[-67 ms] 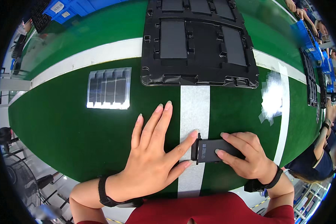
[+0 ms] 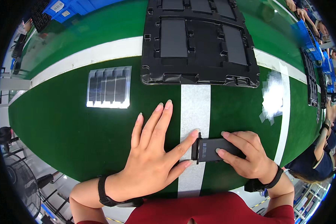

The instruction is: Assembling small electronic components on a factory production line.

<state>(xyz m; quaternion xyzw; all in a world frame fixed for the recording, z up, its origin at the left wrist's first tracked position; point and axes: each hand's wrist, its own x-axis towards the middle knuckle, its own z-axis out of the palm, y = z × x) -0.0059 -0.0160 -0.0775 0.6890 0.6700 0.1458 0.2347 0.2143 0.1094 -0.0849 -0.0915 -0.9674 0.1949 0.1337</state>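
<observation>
A flat dark-grey battery (image 2: 211, 148) with small printed marks lies across the white tape strip. Its left end meets a narrow black end piece (image 2: 195, 149); whether the two are joined, I cannot tell. My right hand (image 2: 248, 153) grips the battery's right end, with thumb and forefinger over its top face. My left hand (image 2: 151, 153) lies with fingers spread, index fingertip at the end piece's far corner and thumb tip by its near corner. Beyond both hands stands a black plastic tray (image 2: 205, 69) with several similar dark batteries (image 2: 173, 37) in its pockets; one front pocket shows no battery.
A clear sheet of dark strips (image 2: 108, 87) lies on the green table mat (image 2: 56, 130) at left. Glossy clear film pieces (image 2: 272, 99) are heaped at right. A blue bin (image 2: 74, 7) stands far left. Co-workers sit along the right, beside black trays (image 2: 310, 78).
The view has shifted very slightly. Both hands and the battery otherwise stay as they were.
</observation>
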